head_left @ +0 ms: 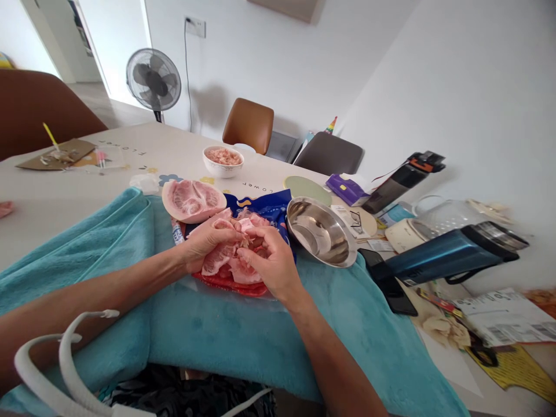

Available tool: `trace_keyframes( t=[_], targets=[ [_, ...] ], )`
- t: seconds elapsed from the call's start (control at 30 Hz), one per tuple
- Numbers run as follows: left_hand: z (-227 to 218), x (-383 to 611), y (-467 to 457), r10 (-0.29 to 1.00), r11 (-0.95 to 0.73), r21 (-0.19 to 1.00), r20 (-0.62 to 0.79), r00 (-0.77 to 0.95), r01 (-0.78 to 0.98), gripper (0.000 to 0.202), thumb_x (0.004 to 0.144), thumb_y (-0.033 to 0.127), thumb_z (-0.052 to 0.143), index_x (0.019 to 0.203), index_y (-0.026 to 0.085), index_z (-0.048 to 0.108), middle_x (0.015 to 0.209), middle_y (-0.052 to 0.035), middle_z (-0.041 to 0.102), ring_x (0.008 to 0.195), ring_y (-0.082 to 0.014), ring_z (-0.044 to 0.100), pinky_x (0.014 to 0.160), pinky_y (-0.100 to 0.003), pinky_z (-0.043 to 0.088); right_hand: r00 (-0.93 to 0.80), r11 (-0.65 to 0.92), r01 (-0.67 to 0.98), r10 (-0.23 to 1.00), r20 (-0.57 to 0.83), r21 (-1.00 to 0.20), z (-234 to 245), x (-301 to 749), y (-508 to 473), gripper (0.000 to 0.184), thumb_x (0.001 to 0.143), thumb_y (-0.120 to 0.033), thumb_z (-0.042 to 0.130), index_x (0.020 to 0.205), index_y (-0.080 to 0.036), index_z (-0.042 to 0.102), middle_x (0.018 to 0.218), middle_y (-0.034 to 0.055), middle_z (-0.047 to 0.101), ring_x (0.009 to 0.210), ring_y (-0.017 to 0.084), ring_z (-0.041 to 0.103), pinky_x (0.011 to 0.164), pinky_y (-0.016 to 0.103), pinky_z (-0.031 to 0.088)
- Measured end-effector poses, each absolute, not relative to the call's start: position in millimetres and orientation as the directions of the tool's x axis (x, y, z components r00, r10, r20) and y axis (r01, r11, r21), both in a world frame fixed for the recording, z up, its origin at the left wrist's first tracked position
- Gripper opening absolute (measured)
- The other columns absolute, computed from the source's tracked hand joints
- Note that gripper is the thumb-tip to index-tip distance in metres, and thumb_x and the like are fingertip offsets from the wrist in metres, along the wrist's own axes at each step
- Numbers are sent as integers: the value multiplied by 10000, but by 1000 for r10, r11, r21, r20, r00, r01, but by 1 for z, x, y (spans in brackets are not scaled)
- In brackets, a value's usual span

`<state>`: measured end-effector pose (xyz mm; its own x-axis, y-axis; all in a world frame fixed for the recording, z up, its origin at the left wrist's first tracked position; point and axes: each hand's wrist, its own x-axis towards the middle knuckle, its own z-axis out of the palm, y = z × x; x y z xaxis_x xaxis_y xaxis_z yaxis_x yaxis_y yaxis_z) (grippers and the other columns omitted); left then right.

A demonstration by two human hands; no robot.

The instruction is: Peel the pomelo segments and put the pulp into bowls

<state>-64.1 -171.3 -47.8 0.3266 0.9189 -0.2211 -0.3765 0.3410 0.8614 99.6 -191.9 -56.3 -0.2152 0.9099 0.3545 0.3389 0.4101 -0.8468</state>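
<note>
My left hand point(211, 238) is closed on a piece of pink pomelo point(223, 215), thumb on top. Opposite it, my right hand point(274, 255) pinches at the same piece, its fingertips nearly meeting the left ones. Below both hands, pale pink pomelo peel and membrane scraps point(243, 271) lie heaped on a red and blue plastic bag point(264, 202). Just behind my left hand rests a hollowed pomelo half point(193, 200), cut side toward me. The fingers partly hide the held piece.
A teal towel point(226, 330) covers the near table. Behind stands a white bowl point(223, 169) of pomelo flesh. To the right are a steel basin point(321, 231), a black phone point(391, 286), a blue bottle point(447, 253) and a dark bottle point(395, 185). White cables point(65, 359) hang at lower left.
</note>
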Motion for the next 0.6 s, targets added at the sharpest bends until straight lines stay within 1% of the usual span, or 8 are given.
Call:
trace_keyframes(
  t=[0.07, 0.13, 0.27, 0.4, 0.47, 0.53, 0.6],
  targets=[
    [-47, -64, -172, 924, 325, 880, -216, 316, -347, 236, 578, 165, 796, 687, 160, 587, 590, 10, 614, 553, -99, 577, 542, -187, 451, -224, 461, 388, 887, 404, -798, -57, 101, -191, 247, 748, -228, 718, 990, -255, 674, 1035, 35, 668, 958, 195, 632, 837, 348, 528],
    [-46, -63, -173, 928, 314, 892, -215, 306, -325, 241, 567, 150, 800, 684, 163, 590, 580, 17, 608, 549, -93, 570, 538, -180, 444, -236, 484, 392, 875, 423, -782, -56, 102, -190, 188, 770, -213, 692, 955, -249, 685, 992, 32, 679, 952, 190, 638, 844, 345, 531],
    [-46, -63, -173, 922, 339, 880, -240, 303, -334, 222, 540, 138, 795, 651, 152, 604, 579, 10, 620, 539, -85, 568, 530, -170, 446, -267, 520, 377, 854, 447, -767, -56, 104, -188, 146, 811, -209, 636, 939, -242, 700, 941, 31, 695, 887, 166, 660, 767, 296, 549],
    [-47, -63, -172, 894, 402, 846, -280, 349, -351, 183, 542, 136, 779, 628, 144, 618, 552, 2, 626, 518, -90, 572, 513, -170, 448, -225, 588, 454, 802, 553, -669, -59, 99, -188, 160, 817, -187, 578, 893, -221, 715, 892, 50, 697, 808, 153, 664, 695, 270, 547],
    [-46, -62, -172, 886, 416, 838, -286, 365, -354, 170, 549, 135, 771, 606, 138, 611, 534, 2, 617, 505, -88, 566, 504, -168, 445, -185, 593, 480, 789, 586, -647, -61, 95, -188, 174, 802, -174, 556, 849, -211, 719, 854, 54, 702, 767, 152, 662, 680, 271, 546],
    [-46, -62, -173, 885, 422, 827, -287, 366, -372, 167, 558, 121, 763, 587, 134, 599, 523, 7, 607, 501, -86, 566, 509, -169, 451, -139, 554, 471, 815, 562, -686, -62, 92, -189, 169, 781, -176, 558, 810, -215, 719, 829, 48, 710, 757, 159, 664, 696, 286, 550],
    [-47, -63, -173, 874, 443, 809, -293, 388, -386, 147, 576, 110, 748, 605, 132, 606, 550, -6, 629, 522, -105, 597, 538, -191, 481, -98, 465, 410, 878, 469, -785, -60, 91, -189, 144, 764, -192, 578, 786, -228, 716, 823, 36, 722, 741, 166, 670, 692, 302, 555]
  ],
)
